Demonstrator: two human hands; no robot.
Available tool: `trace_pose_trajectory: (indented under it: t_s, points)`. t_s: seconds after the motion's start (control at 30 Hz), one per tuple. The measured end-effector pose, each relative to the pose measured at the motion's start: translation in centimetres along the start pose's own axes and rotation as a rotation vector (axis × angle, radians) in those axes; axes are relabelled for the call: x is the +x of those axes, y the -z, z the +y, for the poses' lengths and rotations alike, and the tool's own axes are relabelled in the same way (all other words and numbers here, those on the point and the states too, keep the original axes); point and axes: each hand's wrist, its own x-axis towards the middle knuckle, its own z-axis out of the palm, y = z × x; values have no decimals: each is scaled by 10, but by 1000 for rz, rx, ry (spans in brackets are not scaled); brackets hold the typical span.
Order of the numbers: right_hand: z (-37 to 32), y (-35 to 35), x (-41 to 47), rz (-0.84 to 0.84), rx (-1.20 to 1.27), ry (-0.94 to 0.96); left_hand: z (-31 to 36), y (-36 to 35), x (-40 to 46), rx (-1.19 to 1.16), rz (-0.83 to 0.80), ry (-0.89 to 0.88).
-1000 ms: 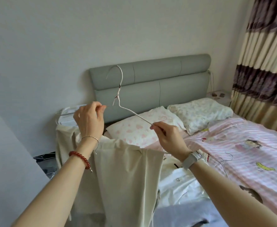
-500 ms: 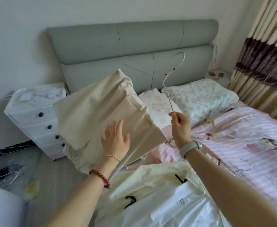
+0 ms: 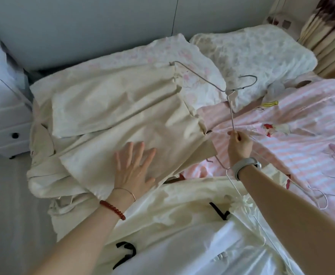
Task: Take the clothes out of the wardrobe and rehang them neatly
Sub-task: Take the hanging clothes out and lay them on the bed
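A cream pair of trousers (image 3: 111,116) lies folded over a thin wire hanger (image 3: 230,100), spread flat on the bed. My left hand (image 3: 134,169) presses flat on the lower trouser leg, fingers spread. My right hand (image 3: 239,145) pinches the hanger's right arm just below its neck; the hook points right over a pillow. A white garment with black marks (image 3: 182,235) lies nearest me, partly under my arms.
Pink striped bedding (image 3: 293,139) covers the bed's right side. Two pillows (image 3: 257,50) lie against the grey headboard (image 3: 103,26). Spare wire hangers (image 3: 321,195) rest on the bedding at right. A white drawer unit (image 3: 2,120) stands left; striped curtains (image 3: 333,36) hang far right.
The trousers and hanger came down from the air onto the bed. My left hand moved from under the cloth to flat on top. The view tilted down.
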Motion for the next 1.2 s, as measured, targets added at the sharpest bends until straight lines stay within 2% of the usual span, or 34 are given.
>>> trace_pose_trajectory:
  t_s: [0.2, 0.3, 0.37, 0.43, 0.5, 0.63, 0.83, 0.93, 1.03, 1.2]
  points:
    - [23, -23, 12, -98, -78, -74, -10, -26, 27, 57, -83, 15]
    - [29, -32, 12, -264, 2, -140, -19, -34, 28, 44, -48, 3]
    - [32, -38, 10, -403, -79, -203, -22, -35, 30, 76, -95, 5]
    - [34, -38, 7, -473, -213, -225, -21, -34, 30, 56, -135, 18]
    - [29, -33, 2, -447, -311, -149, -18, -27, 28, 14, -135, 20]
    - [11, -20, -11, -376, -472, 146, -13, -4, 16, -108, -58, 55]
    - [-35, 21, -67, -361, -404, 470, -9, 61, -20, -164, 43, 147]
    - [-55, 51, -115, -350, -343, 534, -8, 103, -50, -228, 128, 205]
    - [-65, 87, -164, -358, -400, 558, -1, 140, -93, -243, 220, 252]
    - [-62, 156, -245, -399, -544, 645, 29, 160, -192, -145, 238, 160]
